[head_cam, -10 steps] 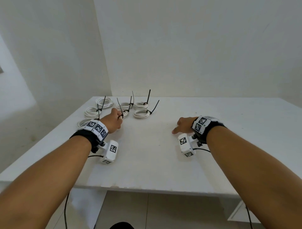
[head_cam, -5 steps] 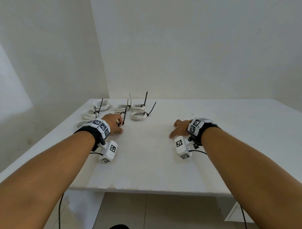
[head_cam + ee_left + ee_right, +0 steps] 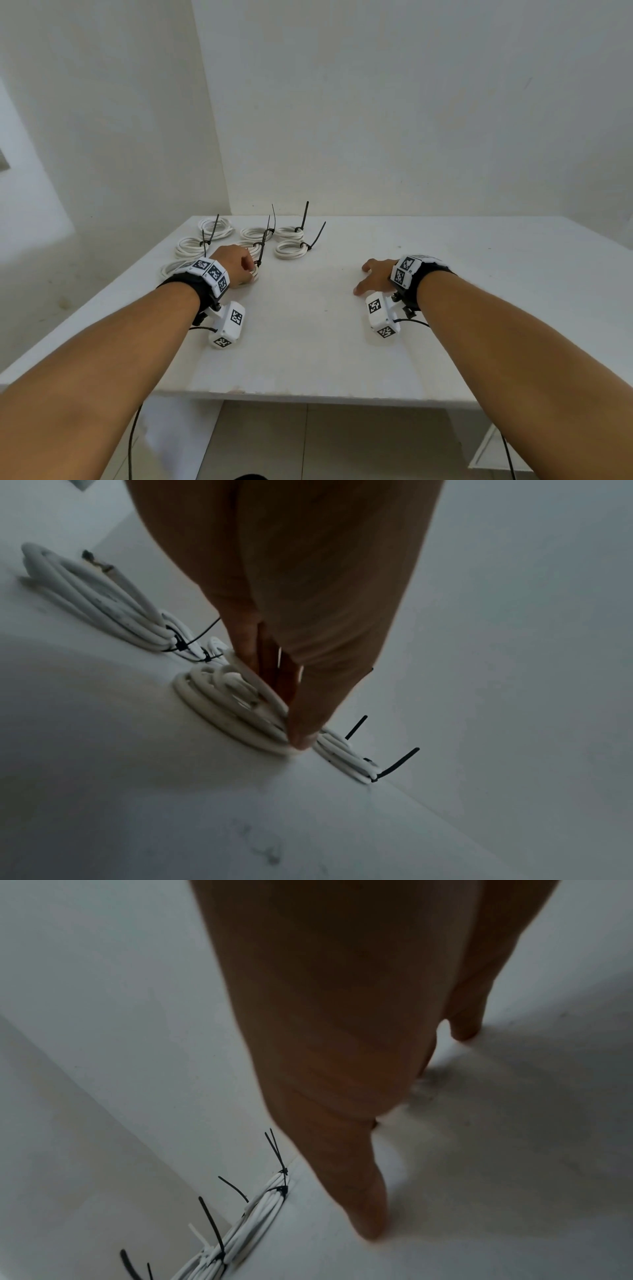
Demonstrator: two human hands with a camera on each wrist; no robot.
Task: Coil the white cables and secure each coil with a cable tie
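Several white cable coils (image 3: 290, 248) bound with black cable ties (image 3: 305, 216) lie at the table's back left. My left hand (image 3: 236, 265) grips the nearest coil (image 3: 254, 273) on the table top. In the left wrist view its fingers (image 3: 253, 653) reach into that coil (image 3: 219, 704) and the thumb presses the outer turns. A black tie (image 3: 261, 251) stands up from this coil just beyond my knuckles. My right hand (image 3: 375, 277) rests flat on the bare table to the right with fingers spread, holding nothing; the right wrist view shows it (image 3: 342, 1096) apart from the coils (image 3: 240, 1229).
The white table (image 3: 308, 342) stands in a corner, with walls behind and to the left. Its front edge runs just under my forearms. More tied coils (image 3: 103, 604) lie left of my left hand and one (image 3: 346, 753) to its right.
Both hands stay almost where they were. The tie by my left hand stands more upright than a second ago. The head view has shifted slightly.
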